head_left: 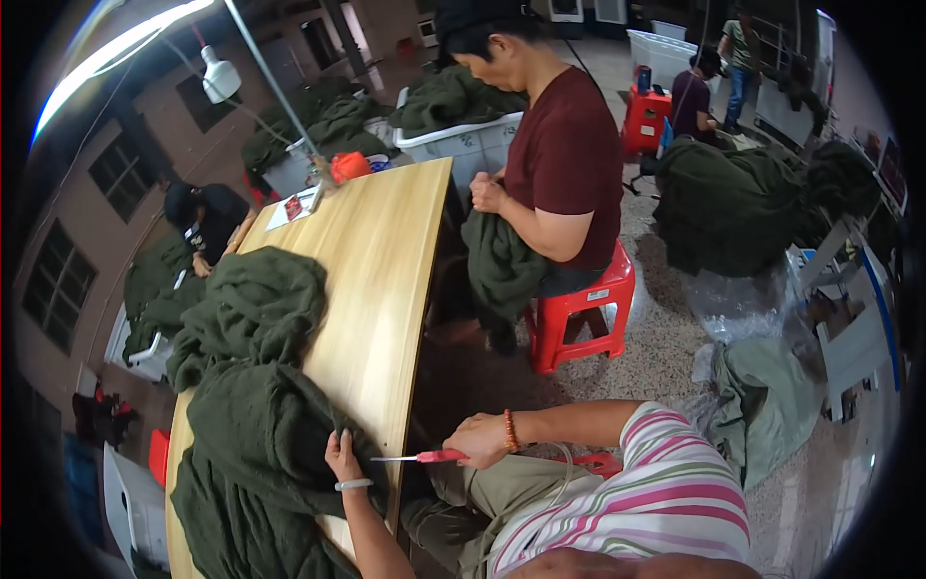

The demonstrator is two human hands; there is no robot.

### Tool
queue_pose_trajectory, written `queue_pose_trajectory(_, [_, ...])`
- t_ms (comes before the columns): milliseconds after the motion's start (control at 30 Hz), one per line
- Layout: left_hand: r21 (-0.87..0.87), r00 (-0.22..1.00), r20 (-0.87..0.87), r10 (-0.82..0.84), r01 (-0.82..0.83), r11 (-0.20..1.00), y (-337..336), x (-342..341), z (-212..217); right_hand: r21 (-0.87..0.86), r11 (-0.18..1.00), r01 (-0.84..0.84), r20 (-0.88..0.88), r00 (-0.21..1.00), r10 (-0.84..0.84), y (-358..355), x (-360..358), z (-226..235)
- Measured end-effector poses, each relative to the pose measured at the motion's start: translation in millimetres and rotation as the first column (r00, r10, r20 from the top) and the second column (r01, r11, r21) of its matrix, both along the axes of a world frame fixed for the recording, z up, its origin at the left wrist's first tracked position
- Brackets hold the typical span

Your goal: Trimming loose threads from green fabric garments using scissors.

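A dark green knitted garment (260, 454) lies bunched on the near end of the long wooden table (386, 261). My left hand (342, 459), with a white band on the wrist, presses down on the garment's edge near the table's right side. My right hand (477, 439), with a bead bracelet on the wrist, is closed around red-handled scissors (429, 455). The thin blade points left toward the garment, just short of my left hand. My striped sleeve and khaki lap fill the lower right.
A second green pile (256, 304) lies farther up the table. A person in a dark red shirt (564, 159) sits on a red stool (579, 314) holding green cloth. White bins of green garments (463, 135) stand at the far end, with more heaps (733, 203) on the right.
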State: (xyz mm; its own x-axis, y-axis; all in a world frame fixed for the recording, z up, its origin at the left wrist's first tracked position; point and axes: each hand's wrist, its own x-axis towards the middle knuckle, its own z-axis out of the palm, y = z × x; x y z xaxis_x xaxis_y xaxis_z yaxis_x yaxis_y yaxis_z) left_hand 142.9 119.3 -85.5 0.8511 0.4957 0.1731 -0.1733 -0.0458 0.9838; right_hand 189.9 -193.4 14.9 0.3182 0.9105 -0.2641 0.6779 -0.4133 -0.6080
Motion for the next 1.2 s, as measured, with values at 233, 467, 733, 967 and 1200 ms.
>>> queue_pose_trajectory(233, [0.558,0.921,-0.051,0.386,-0.294,0.776,-12.0,-12.3,8.6,-0.115,0.988,-0.103,0.041,0.993,0.108,-12.1,-15.9,16.7])
queue_pose_trajectory(467, [0.383,0.929,0.104,0.355,-0.367,0.848,-30.8,0.4,-4.7,0.182,0.943,0.278,-0.051,0.961,-0.273,-16.8,-14.6,-3.9])
queue_pose_trajectory(733, [0.248,0.932,0.036,0.36,-0.357,0.9,-50.2,-12.6,9.0,0.172,0.967,0.188,-0.093,0.98,-0.174,-4.0,0.9,-16.6])
queue_pose_trajectory(967, [0.337,0.912,0.032,0.408,-0.394,0.855,-47.4,-9.0,16.2,0.171,0.96,0.223,-0.098,0.973,-0.209,10.8,-3.2,-9.1])
queue_pose_trajectory(1200, [0.105,0.942,0.036,0.335,-0.337,0.936,-21.0,-25.2,-8.0,0.146,0.972,0.183,0.053,0.98,-0.193,21.4,-7.8,16.0])
